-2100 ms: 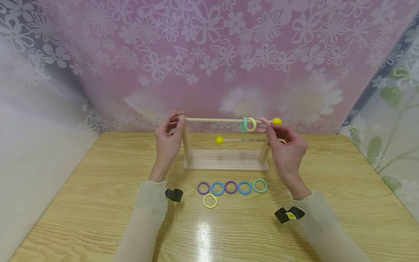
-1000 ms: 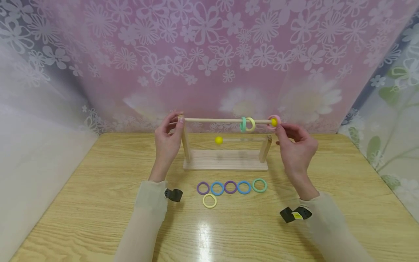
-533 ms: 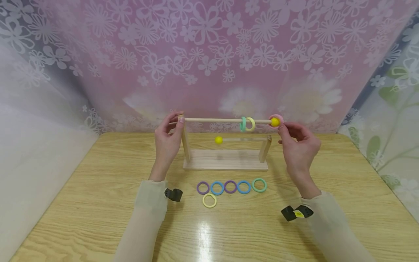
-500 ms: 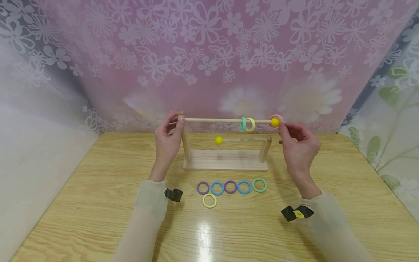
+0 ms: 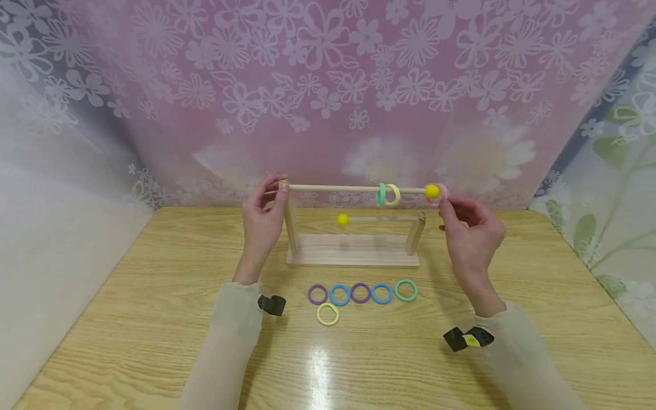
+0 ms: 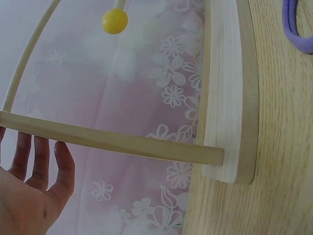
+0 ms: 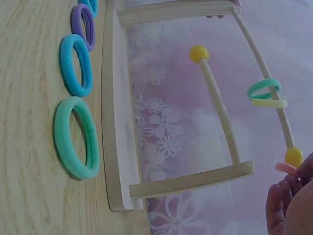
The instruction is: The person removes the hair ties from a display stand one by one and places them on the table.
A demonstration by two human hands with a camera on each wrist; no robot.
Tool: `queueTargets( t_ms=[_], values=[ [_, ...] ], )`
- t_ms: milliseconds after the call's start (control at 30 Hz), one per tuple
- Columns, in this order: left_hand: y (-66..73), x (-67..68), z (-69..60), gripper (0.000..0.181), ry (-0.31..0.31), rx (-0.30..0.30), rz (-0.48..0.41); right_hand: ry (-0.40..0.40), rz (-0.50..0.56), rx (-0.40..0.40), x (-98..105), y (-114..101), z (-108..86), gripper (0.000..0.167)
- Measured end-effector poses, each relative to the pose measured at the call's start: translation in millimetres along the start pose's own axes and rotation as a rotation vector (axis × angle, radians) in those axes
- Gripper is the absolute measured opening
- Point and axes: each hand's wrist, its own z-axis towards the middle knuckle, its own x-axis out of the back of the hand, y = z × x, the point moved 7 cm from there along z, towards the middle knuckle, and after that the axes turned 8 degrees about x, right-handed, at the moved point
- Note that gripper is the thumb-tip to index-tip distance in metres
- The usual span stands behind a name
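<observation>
A wooden stand [image 5: 353,250] has a long upper rod [image 5: 333,188] and a shorter lower rod, each tipped by a yellow ball. My left hand [image 5: 263,219] grips the top of the tall left post [image 6: 112,139], thumb in front and fingers behind. At the upper rod's right end, my right hand [image 5: 471,233] pinches a pink hair tie [image 7: 285,169] between thumb and finger. The pink band sits just past the upper yellow ball [image 5: 432,192]; its far side is partly hidden behind the ball. A green hair tie [image 5: 381,195] and a yellow hair tie [image 5: 393,195] hang together on the upper rod.
Several purple, blue and green hair ties lie in a row in front of the stand, with a green one [image 5: 406,290] at the right end. Below the row lies a yellow hair tie [image 5: 328,314]. A flowered curtain [image 5: 328,114] rises behind the wooden table [image 5: 154,341].
My right hand has drawn the pink hair tie rightward along the upper rod, over the yellow ball and just beyond it. The left hand has stayed on the post.
</observation>
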Motion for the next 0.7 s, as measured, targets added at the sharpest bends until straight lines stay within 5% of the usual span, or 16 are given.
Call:
queueTargets(
  t_ms=[700],
  values=[
    [1.3, -0.3, -0.4, 0.027, 0.003, -0.016, -0.019, -0.071, -0.027, -0.066, 11, 4, -12.5, 0.022]
  ],
)
